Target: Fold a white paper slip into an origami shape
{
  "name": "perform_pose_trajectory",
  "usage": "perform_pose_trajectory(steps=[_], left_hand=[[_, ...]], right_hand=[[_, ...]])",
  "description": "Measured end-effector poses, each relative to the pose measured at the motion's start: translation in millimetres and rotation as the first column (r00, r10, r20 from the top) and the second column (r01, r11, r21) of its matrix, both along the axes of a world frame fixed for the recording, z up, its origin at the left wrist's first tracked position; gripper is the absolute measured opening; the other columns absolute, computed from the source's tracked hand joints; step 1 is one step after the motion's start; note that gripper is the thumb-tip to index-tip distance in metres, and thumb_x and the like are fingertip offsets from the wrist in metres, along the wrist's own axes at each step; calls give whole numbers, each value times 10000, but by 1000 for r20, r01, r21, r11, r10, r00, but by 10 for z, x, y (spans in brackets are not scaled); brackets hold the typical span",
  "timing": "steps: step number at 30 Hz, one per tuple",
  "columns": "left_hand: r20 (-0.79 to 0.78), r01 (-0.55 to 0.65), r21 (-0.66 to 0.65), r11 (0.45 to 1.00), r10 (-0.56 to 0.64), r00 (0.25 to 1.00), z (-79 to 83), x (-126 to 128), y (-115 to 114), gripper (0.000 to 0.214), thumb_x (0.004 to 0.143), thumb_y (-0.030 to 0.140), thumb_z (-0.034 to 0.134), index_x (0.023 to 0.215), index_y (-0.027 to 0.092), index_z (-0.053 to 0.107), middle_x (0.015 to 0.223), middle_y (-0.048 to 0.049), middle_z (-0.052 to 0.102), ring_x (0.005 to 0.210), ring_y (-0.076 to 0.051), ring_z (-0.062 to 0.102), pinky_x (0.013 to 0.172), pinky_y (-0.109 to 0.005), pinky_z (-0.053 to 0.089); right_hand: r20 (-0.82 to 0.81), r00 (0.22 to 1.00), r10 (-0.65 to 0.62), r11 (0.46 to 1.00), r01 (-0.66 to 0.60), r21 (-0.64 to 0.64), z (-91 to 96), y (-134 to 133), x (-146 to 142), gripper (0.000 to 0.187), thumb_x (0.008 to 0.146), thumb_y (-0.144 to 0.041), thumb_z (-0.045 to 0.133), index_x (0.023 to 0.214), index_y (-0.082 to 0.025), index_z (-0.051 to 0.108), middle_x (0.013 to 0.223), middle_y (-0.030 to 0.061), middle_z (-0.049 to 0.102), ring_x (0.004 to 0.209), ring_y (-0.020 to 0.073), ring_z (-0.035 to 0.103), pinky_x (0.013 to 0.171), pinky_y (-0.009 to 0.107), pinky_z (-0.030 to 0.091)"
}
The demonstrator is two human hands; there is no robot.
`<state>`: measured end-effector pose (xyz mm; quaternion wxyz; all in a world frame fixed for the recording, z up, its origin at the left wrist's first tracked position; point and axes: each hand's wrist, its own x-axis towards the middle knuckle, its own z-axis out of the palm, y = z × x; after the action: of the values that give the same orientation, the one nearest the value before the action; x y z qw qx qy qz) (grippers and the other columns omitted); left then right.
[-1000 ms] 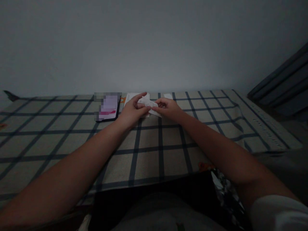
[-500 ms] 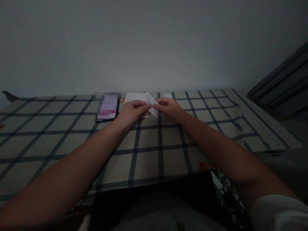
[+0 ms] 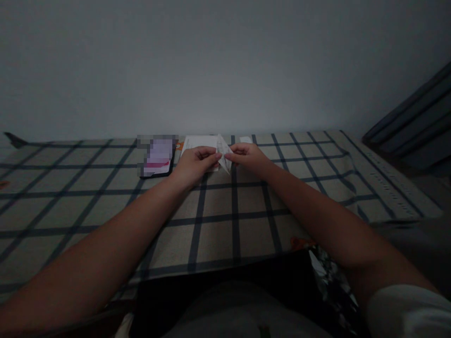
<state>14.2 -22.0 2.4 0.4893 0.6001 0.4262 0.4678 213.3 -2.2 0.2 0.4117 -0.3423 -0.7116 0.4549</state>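
Observation:
A small folded piece of white paper [image 3: 224, 157] with pointed ends is held between my two hands, above the checked tablecloth. My left hand [image 3: 196, 162] pinches its left side with thumb and fingers. From the right, my right hand [image 3: 248, 156] pinches the other side, thumb on the near face. Both thumb tips are close together at the paper's middle. Behind my left hand lies a flat white sheet [image 3: 199, 142], partly covered by the hand. A smaller white scrap [image 3: 245, 140] shows just beyond my right hand.
A phone [image 3: 158, 157] with a lit, blurred screen lies left of my hands. The checked tablecloth [image 3: 214, 239] covers the table up to the grey wall [image 3: 225, 65]. Dark pleated fabric [image 3: 419, 117] hangs at the right. My lap is below the near table edge.
Between my fingers the folded paper has turned slightly and looks narrower, its two sides opened a little at the fold. Both hands have barely moved and keep their pinch.

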Motion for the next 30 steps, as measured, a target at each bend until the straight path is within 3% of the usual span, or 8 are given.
perform_pose_trajectory(steps=[14, 21, 26, 30], left_hand=[[-86, -65, 106, 992, 74, 993, -18, -25, 5, 357, 695, 473, 820, 860, 163, 757, 784, -56, 727, 671, -167, 652, 656, -288, 544], [-137, -83, 169, 982, 106, 985, -5, -36, -11, 325, 690, 456, 826, 803, 161, 748, 703, -45, 709, 623, -161, 639, 616, -276, 519], [-64, -88, 84, 993, 93, 994, 11, -14, -20, 338, 636, 437, 859, 759, 153, 723, 674, -34, 695, 596, -143, 632, 589, -253, 504], [53, -46, -89, 995, 51, 997, 50, 13, -25, 344, 568, 406, 891, 693, 157, 689, 644, -10, 666, 565, -111, 606, 577, -231, 495]], right_hand=[[18, 997, -72, 997, 72, 5, 43, -47, -14, 334, 778, -485, 701, 738, -163, 623, 656, -5, 598, 615, 118, 536, 588, 253, 433], [5, 1000, -30, 999, 30, -28, 17, -48, -26, 331, 775, -469, 710, 732, -160, 599, 662, -9, 586, 620, 112, 542, 597, 251, 434], [31, 999, 10, 1000, -9, -25, 27, -58, -14, 344, 784, -487, 707, 757, -153, 628, 681, -4, 595, 644, 117, 541, 607, 254, 413], [73, 997, 22, 1000, -21, -16, 45, -72, -11, 356, 788, -495, 710, 734, -156, 621, 670, -11, 562, 646, 115, 502, 579, 248, 362]])
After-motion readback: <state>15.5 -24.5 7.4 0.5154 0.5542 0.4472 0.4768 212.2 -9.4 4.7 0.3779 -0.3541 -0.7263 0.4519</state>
